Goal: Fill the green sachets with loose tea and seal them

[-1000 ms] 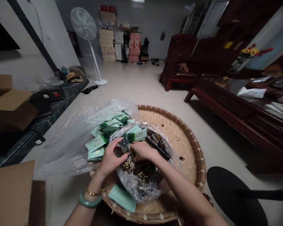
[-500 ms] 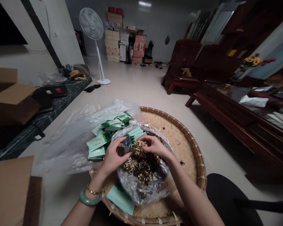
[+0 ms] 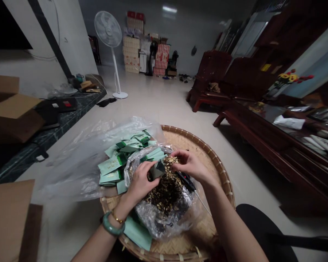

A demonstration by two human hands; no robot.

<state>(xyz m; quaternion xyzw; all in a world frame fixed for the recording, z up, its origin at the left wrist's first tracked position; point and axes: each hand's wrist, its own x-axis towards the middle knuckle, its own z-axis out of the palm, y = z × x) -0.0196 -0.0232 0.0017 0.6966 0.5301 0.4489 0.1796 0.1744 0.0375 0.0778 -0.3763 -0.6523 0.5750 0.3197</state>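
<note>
My left hand (image 3: 140, 182) grips a small open packet (image 3: 157, 169), its dark silvery mouth tipped toward the right. Close beside it, my right hand (image 3: 190, 166) curls thumb and fingers around some pale dried flakes (image 3: 170, 162); their tips partly hide what is pinched. Beneath both hands lies a dark and pale dried mix (image 3: 164, 196) in a clear plastic bag (image 3: 153, 218). Several green packets (image 3: 153, 154) rest at the bag's far edge. A black device (image 3: 186, 181) with a red light and a cable lies under my right hand.
The bag sits on a round woven bamboo tray (image 3: 207, 153). Left of it, more green packets (image 3: 112, 163) lie on a plastic sheet (image 3: 79, 174). A green sheet (image 3: 138, 233) is at the tray's near edge. A black round stool (image 3: 262, 233) stands at right, a cardboard box (image 3: 11, 214) at left.
Both hands have shifted to the right, the left one carrying the packet closer to the flakes. The black device, hidden before, now shows under my right hand. The view has turned slightly.
</note>
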